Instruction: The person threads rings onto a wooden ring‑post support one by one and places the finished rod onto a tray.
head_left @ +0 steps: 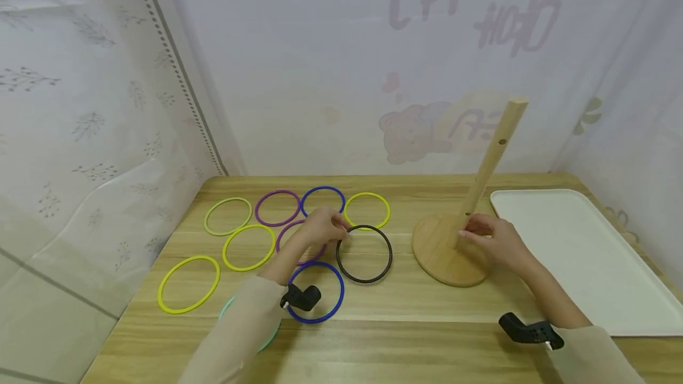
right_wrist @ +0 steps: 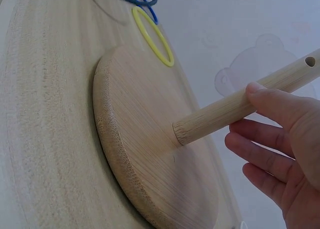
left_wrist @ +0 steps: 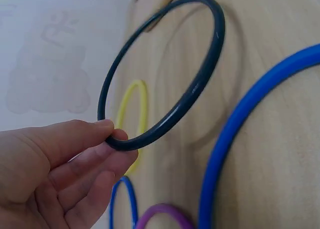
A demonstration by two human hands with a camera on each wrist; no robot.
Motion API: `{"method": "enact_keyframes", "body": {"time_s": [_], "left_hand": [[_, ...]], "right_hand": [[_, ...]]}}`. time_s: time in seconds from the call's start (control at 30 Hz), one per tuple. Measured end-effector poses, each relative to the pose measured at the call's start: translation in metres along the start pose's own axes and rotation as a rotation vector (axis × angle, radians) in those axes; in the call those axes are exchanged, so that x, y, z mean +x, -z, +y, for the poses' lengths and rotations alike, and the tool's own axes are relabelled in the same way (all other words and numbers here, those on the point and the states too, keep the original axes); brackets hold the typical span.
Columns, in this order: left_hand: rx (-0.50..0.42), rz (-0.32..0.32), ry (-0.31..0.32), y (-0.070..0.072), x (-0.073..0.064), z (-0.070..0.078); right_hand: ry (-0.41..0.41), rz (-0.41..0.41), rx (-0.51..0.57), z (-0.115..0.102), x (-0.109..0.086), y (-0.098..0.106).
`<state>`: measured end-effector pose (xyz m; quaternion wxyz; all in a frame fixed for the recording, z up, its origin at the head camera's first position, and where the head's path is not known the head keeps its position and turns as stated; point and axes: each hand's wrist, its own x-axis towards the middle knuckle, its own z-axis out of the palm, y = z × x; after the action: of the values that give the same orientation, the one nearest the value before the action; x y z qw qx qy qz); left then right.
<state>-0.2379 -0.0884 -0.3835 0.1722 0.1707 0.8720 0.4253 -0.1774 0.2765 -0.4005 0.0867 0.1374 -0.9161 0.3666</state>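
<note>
My left hand pinches a black ring by its edge between thumb and fingers. In the left wrist view the black ring is raised off the table and tilted, casting a shadow on the wood. My right hand holds the lower part of a wooden post, thumb on one side and fingers on the other. That post rises from a round wooden base standing on the table and has holes along its length.
Left of the stand lie several rings: yellow, blue, purple, and a turquoise ring partly hidden by my left sleeve. A white tray sits at the right of the table. Printed cloth hangs behind.
</note>
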Motion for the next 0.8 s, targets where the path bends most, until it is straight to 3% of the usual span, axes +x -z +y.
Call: {"method": "enact_keyframes", "body": {"time_s": [0.17,0.37,0.5,0.8], "left_hand": [[-0.031,-0.038,-0.025,0.008,-0.003,0.017],[-0.066,-0.062,-0.053,0.021,0.003,0.042],[-0.046,-0.040,-0.089,0.031,0.009,0.067],[-0.097,0.024,-0.189,0.047,0.019,0.128]], "right_hand": [[0.002,0.010,0.006,0.000,-0.002,0.001],[0.003,0.007,0.007,0.002,-0.003,-0.001],[-0.001,0.004,0.017,0.002,-0.003,-0.001],[-0.012,0.005,0.018,-0.003,-0.002,0.001]]}}
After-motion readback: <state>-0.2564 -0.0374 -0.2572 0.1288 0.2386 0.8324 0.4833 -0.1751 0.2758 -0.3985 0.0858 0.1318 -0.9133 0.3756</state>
